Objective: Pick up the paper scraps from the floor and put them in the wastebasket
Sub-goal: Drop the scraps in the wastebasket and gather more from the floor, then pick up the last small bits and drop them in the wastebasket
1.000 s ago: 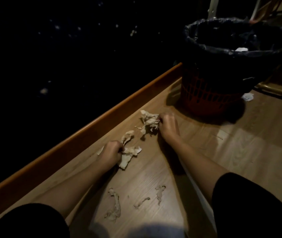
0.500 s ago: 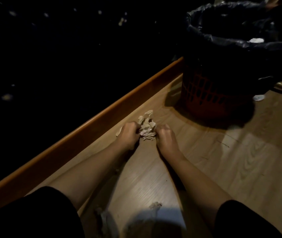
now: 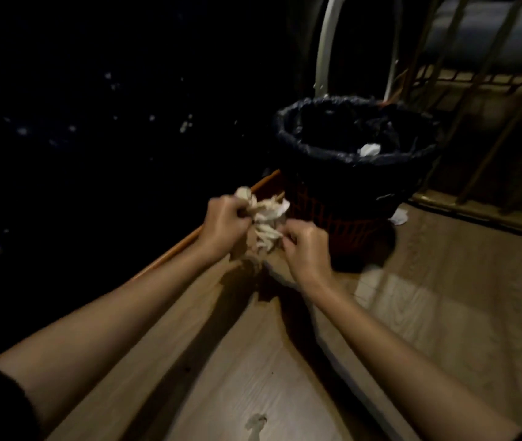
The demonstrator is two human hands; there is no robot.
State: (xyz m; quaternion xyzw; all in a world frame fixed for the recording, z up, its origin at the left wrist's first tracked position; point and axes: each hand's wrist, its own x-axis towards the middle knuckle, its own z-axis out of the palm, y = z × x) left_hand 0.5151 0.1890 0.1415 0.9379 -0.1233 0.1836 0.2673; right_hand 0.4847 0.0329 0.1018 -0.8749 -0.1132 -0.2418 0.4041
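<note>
A crumpled bunch of pale paper scraps [image 3: 267, 222] hangs in the air between my two hands, above the wooden floor. My left hand [image 3: 224, 222] grips its upper left side and my right hand [image 3: 306, 249] grips its lower right side. The wastebasket [image 3: 349, 198], red mesh lined with a black bag, stands just beyond and right of the bunch. A white scrap [image 3: 370, 149] lies inside it. One more thin scrap [image 3: 255, 423] lies on the floor near the bottom edge.
An orange wooden skirting [image 3: 170, 253] runs diagonally along the left, with a dark speckled wall above it. A white scrap [image 3: 399, 216] lies on the floor right of the basket. Metal bars and a white pipe [image 3: 325, 43] stand behind the basket.
Both hands gathered the scraps together on the floor, then lifted the bunch up toward the wastebasket. The view has tilted up.
</note>
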